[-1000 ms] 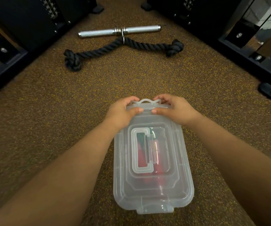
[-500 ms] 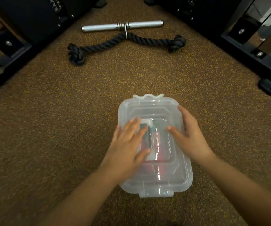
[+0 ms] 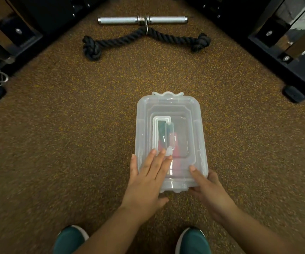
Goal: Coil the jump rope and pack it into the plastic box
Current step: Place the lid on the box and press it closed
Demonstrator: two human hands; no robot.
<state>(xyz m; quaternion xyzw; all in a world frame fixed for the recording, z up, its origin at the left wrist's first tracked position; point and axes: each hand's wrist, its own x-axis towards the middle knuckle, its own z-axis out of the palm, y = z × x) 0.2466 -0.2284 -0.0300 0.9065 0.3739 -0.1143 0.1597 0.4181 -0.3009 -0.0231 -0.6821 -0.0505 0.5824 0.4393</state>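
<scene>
Left hand [image 3: 148, 177]: fingers straight, lightly spread, laid flat on the near left part of the lid [image 3: 170, 114]; thumb off the near edge. Judged as downward pressure, to seat the lid on this end. Right hand [image 3: 207, 191]: thumb laid on top of the near right corner, remaining fingers curled under or behind the near rim and mostly hidden. Judged as a pinch of that corner, probably to work the near latch; the latch itself cannot be made out.

Plastic box [image 3: 202, 143] is set on the speckled floor [image 3: 74, 143], lid on, long axis pointing away from the person. Jump rope [image 3: 166, 142] is inside: dark green and red shapes are seen through the clear lid; the coil cannot be resolved. Packing is judged done, closure in hand.

Beyond the box, well apart: black knotted rope [image 3: 144, 36] clipped to a metal bar [image 3: 142, 20].

Against the frame half a second back: both hands were laid flat mid-lid; they are now at the near end, and the right has changed from flat to a corner grip. The box is unmoved relative to the rope and bar.
</scene>
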